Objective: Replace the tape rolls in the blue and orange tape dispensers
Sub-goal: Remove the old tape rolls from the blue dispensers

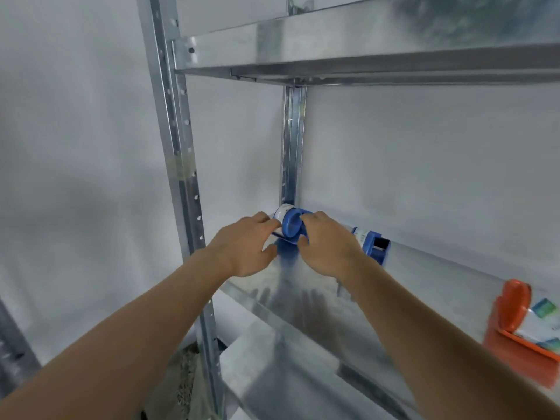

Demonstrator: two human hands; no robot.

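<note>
- Left hand (245, 247) and right hand (328, 248) are bare, no gloves.
- Both forearms bare, no sleeves visible.
- No rings or watch show.

Three tape dispensers show on the metal shelf (303, 286). Two are blue: one blue dispenser (290, 228) at the far left corner, and a second blue dispenser (374, 242) just to its right. One is an orange dispenser (515, 325) at the near right edge, blurred. Each seems to carry one white tape roll, so three rolls perhaps. Two hands reach in: left hand (245, 247), right hand (328, 245).
</note>
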